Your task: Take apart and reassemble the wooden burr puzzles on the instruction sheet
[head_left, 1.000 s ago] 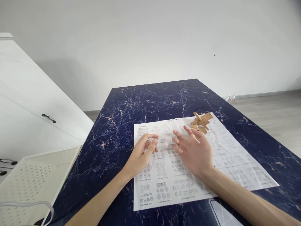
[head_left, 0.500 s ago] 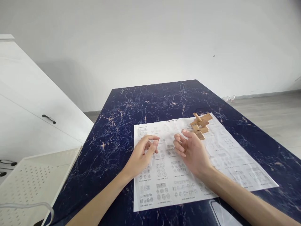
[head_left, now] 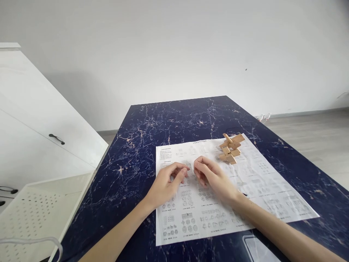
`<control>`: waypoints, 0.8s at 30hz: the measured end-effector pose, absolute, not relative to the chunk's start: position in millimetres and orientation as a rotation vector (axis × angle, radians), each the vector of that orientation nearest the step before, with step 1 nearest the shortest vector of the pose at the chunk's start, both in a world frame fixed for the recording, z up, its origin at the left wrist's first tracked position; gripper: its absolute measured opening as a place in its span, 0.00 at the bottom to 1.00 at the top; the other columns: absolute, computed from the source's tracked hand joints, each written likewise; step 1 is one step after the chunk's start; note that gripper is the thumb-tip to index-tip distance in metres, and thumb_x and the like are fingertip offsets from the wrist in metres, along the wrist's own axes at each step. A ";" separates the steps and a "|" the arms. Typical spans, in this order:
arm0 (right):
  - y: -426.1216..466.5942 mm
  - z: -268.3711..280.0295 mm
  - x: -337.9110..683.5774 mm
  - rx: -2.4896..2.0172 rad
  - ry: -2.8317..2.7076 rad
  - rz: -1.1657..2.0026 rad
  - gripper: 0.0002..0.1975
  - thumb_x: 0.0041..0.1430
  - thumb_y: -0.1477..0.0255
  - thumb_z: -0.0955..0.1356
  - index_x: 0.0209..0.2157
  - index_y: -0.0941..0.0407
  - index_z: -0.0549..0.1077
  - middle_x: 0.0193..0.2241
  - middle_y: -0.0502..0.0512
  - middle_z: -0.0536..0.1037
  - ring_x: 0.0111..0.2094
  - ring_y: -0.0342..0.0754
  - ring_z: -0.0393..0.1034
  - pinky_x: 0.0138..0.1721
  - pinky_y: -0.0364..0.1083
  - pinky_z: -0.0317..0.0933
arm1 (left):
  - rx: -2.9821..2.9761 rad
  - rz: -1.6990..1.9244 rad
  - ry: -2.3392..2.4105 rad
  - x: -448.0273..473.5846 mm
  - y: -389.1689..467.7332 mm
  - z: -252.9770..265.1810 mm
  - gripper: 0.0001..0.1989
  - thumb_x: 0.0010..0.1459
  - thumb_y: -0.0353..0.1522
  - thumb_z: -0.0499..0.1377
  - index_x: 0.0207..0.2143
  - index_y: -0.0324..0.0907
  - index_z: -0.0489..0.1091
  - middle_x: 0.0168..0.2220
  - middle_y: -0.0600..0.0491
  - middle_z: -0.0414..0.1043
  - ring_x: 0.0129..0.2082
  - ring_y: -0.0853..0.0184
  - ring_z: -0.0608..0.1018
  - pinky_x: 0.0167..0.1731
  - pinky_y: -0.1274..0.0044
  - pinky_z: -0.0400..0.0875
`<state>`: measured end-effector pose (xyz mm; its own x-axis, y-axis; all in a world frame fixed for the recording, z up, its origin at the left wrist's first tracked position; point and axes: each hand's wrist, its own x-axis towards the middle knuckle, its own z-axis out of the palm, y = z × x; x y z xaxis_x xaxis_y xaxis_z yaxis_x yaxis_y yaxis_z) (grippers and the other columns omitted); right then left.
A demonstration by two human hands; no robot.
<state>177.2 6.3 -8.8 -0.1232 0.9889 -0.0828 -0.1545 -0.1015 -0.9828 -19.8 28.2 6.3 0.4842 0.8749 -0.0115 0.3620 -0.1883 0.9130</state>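
Note:
My left hand (head_left: pixel 167 183) rests over the left part of a printed sheet (head_left: pixel 188 234), fingers loosely bent and the thumb just short of the index finger. Nothing shows in it. Across a small gap, my right hand (head_left: pixel 215 178) is curled inward, its thumb lying along the index finger. I see no object in it, though its palm is hidden. Beyond the right hand, a wooden interlocking puzzle (head_left: pixel 231 148) of several light-brown pieces sits on the sheet's far edge, untouched. Small black diagrams and lines of text cover the sheet.
The sheet lies on a dark blue marble-patterned table (head_left: pixel 174 120). A phone-like flat object (head_left: pixel 259 249) lies at the near edge by my right forearm. To the left stand a white cabinet (head_left: pixel 49 109) and a perforated cream chair (head_left: pixel 38 214) with a white cable (head_left: pixel 29 240).
My right hand has turned from palm-up to palm-down and moved slightly left, its fingers curling closed. My left hand has shifted slightly toward me and right. The wooden puzzle has stayed put.

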 end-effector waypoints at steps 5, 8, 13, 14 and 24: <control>7.3 -17.2 179.8 -1.197 -1.457 1.211 0.17 0.72 0.58 0.66 0.30 0.53 0.68 0.22 0.46 0.64 0.24 0.44 0.55 0.26 0.45 0.50 | 1.770 0.667 1.024 -20.2 27.7 6.8 0.16 0.73 0.43 0.55 0.47 0.44 0.77 0.41 0.49 0.81 0.40 0.60 0.81 0.40 0.71 0.74; 7.6 -19.3 180.9 -1.229 -1.593 1.124 0.16 0.73 0.60 0.65 0.32 0.53 0.70 0.22 0.46 0.65 0.24 0.44 0.55 0.26 0.45 0.50 | 1.770 0.672 1.012 -20.1 28.0 7.0 0.16 0.73 0.43 0.55 0.47 0.44 0.77 0.40 0.49 0.81 0.39 0.60 0.80 0.39 0.71 0.74; 11.3 -19.1 182.6 -1.235 -1.643 1.158 0.16 0.74 0.60 0.64 0.33 0.52 0.71 0.20 0.46 0.67 0.22 0.44 0.58 0.25 0.45 0.50 | 1.776 0.674 1.028 -19.8 28.5 6.6 0.16 0.73 0.43 0.56 0.48 0.44 0.78 0.39 0.49 0.81 0.37 0.61 0.80 0.35 0.72 0.73; 12.1 -19.1 183.0 -1.230 -1.644 1.169 0.16 0.74 0.59 0.64 0.33 0.52 0.71 0.20 0.46 0.67 0.22 0.44 0.58 0.25 0.45 0.50 | 1.772 0.674 1.035 -20.0 28.5 6.4 0.15 0.73 0.43 0.56 0.48 0.44 0.78 0.39 0.49 0.81 0.37 0.60 0.80 0.35 0.72 0.73; 12.4 -17.9 182.9 -1.221 -1.672 1.166 0.15 0.74 0.61 0.64 0.32 0.52 0.70 0.21 0.46 0.67 0.22 0.44 0.56 0.24 0.45 0.49 | 1.705 0.652 1.062 -21.8 29.7 4.9 0.14 0.73 0.42 0.56 0.50 0.46 0.76 0.40 0.50 0.79 0.39 0.61 0.79 0.36 0.72 0.71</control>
